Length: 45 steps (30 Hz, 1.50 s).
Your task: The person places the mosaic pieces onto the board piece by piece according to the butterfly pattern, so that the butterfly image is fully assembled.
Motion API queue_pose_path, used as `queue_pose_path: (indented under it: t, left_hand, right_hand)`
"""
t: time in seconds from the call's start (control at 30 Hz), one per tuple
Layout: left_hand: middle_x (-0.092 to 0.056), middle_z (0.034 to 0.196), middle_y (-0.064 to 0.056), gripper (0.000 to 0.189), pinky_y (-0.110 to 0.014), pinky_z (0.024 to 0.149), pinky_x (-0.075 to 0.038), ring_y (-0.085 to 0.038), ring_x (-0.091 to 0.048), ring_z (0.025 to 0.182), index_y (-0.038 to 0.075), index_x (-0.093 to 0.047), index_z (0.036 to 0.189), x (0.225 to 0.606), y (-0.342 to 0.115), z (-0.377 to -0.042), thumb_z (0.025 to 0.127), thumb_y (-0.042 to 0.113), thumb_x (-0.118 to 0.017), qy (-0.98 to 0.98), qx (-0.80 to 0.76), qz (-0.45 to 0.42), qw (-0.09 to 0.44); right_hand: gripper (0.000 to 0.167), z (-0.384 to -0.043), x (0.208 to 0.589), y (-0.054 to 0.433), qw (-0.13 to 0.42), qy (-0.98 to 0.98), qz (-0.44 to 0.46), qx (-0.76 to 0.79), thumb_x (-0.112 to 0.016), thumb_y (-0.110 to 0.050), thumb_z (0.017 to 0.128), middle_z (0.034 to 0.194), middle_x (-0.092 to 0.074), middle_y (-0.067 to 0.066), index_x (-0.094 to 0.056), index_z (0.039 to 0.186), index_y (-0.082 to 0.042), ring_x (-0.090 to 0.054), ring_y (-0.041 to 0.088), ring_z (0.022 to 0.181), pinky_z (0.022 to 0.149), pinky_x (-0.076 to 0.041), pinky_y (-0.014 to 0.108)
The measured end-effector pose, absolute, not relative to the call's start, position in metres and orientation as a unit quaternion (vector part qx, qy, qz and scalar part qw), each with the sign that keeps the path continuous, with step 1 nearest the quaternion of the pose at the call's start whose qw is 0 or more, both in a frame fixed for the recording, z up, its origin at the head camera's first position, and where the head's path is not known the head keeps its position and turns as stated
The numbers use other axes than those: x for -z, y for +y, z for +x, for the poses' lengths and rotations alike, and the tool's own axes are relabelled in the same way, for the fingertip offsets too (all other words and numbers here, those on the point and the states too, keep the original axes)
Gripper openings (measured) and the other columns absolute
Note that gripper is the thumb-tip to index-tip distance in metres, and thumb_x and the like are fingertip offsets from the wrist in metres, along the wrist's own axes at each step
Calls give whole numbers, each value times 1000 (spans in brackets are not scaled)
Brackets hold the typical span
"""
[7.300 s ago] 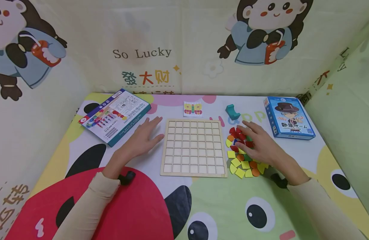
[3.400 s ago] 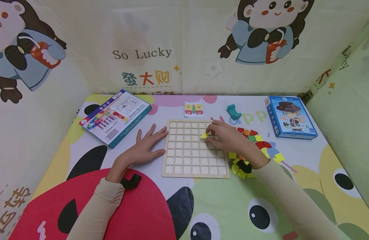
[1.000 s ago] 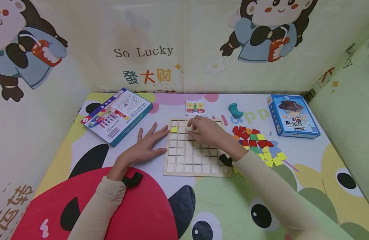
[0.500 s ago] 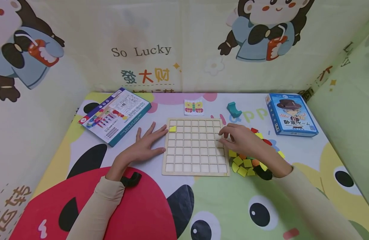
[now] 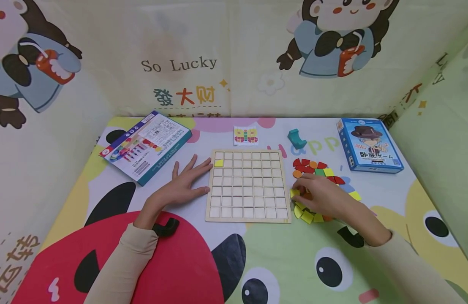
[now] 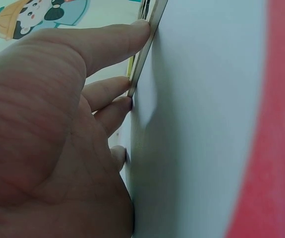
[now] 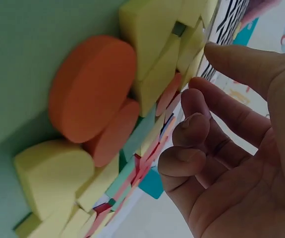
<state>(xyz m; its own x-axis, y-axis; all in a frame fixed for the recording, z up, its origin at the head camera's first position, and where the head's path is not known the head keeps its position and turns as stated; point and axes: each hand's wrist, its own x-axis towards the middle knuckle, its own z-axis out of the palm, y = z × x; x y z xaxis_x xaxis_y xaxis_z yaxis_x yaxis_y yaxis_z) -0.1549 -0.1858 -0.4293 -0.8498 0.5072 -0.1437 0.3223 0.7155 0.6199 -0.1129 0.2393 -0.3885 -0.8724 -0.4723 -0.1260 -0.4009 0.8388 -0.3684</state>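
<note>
A wooden grid board (image 5: pixel 247 185) lies in the middle of the table, with one yellow square (image 5: pixel 219 163) in its top-left cell. My left hand (image 5: pixel 184 183) lies flat on the table, fingers straight and touching the board's left edge (image 6: pixel 144 49). Right of the board is a pile of coloured pieces (image 5: pixel 314 169): red, orange, green and yellow. My right hand (image 5: pixel 319 196) is over the pile's near part, fingertips at a yellow piece (image 5: pixel 295 193). In the right wrist view its fingers (image 7: pixel 192 129) are loosely curled beside an orange disc (image 7: pixel 90 94) and hold nothing.
A flat toy box (image 5: pixel 146 145) lies at the back left and a blue card-game box (image 5: pixel 368 145) at the back right. A butterfly pattern card (image 5: pixel 245 136) and a teal block (image 5: pixel 296 138) sit behind the board. Fabric walls close in three sides.
My right hand carried a yellow square to the board's top-left cell, left it there, and has moved back right onto the pile. The left hand has stayed put.
</note>
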Motion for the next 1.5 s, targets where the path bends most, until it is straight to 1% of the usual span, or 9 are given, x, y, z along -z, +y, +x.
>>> queue_pose_path:
  t: [0.43,0.7,0.83,1.0,1.1,1.33,1.5]
  left_hand:
    - [-23,179,-1,83,-74,123,21,-36,6,169,25,-33,168,427,-185,-154,97,38,-73,915,-298,226,151]
    - [-23,179,-2,83,-74,123,22,-37,5,169,24,-33,168,428,-186,-154,96,38,-73,914,-302,227,148]
    - [-23,179,-2,82,-75,123,21,-38,5,169,24,-34,168,428,-186,-154,96,38,-72,915,-300,226,147]
    - [-22,179,1,82,-73,124,21,-35,6,169,26,-33,168,429,-185,-155,97,40,-72,917,-295,223,151]
    - [-22,179,0,82,-73,124,22,-36,6,169,26,-33,168,429,-185,-154,97,40,-72,916,-296,223,152]
    - [-22,179,1,82,-73,124,22,-35,6,169,26,-33,168,429,-185,-154,97,39,-72,917,-296,221,152]
    - [-23,179,1,81,-72,124,22,-35,6,169,27,-33,168,429,-184,-154,97,39,-72,917,-297,220,151]
  right_hand:
    - [28,-110,393,240,108,958,-206,170,-87,-26,89,94,-70,-3,-77,113,-14,-59,11,86,68,-53,21]
    - [31,-112,390,237,118,957,-205,169,-87,-26,88,99,-74,-1,-77,114,-12,-63,12,90,74,-57,23]
    - [31,-112,392,236,108,957,-205,173,-87,-25,88,99,-74,0,-78,114,-12,-64,12,90,75,-58,24]
    - [31,-111,394,235,88,957,-207,181,-88,-22,87,100,-74,3,-78,113,-10,-64,13,88,76,-60,27]
    - [31,-111,394,234,89,956,-206,187,-88,-21,87,101,-74,5,-78,114,-8,-64,15,88,75,-60,28]
    - [30,-112,395,234,93,959,-203,176,-88,-22,87,100,-73,3,-78,113,-10,-64,13,88,75,-59,24]
    - [30,-113,390,233,88,962,-200,162,-87,-25,88,98,-71,2,-78,112,-10,-61,13,86,70,-56,22]
